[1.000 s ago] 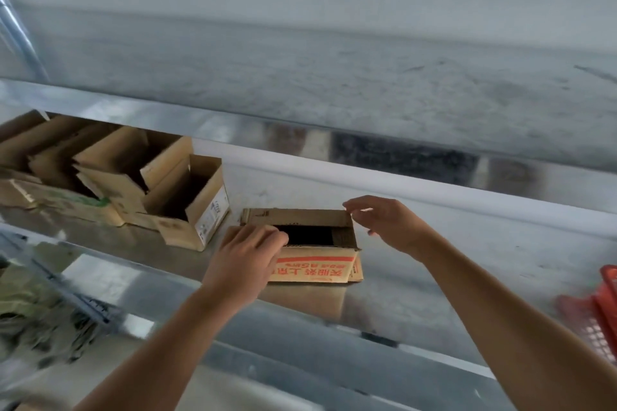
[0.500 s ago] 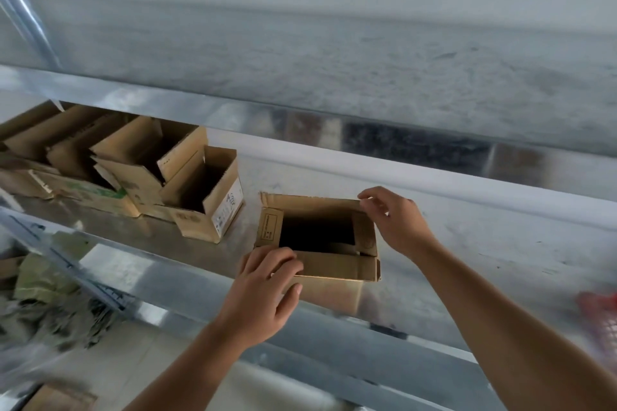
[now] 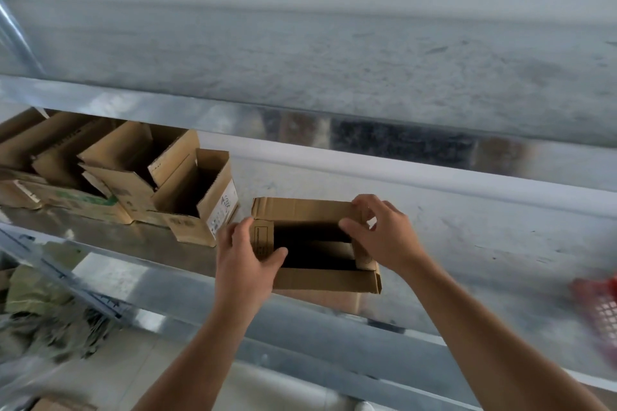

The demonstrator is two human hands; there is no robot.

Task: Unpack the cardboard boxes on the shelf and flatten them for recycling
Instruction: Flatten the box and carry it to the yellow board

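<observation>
A small brown cardboard box [image 3: 320,279] stands on the metal shelf [image 3: 484,253] near its front edge, top flaps folded outward and its dark inside showing. My left hand [image 3: 243,264] grips the box's left flap, thumb curled over the flap into the opening. My right hand [image 3: 384,237] pinches the right end of the far flap at the box's back right corner. Several opened cardboard boxes [image 3: 140,177] are bunched together on the shelf to the left.
An upper metal shelf [image 3: 300,53] hangs close above. A red plastic basket [image 3: 601,307] sits at the right edge of the shelf. Green and grey crumpled material [image 3: 43,307] lies below on the left, behind a diagonal metal brace.
My left hand moved up from the box's front onto its left flap. My right hand slid to the back right corner. The box's top now faces me with flaps spread.
</observation>
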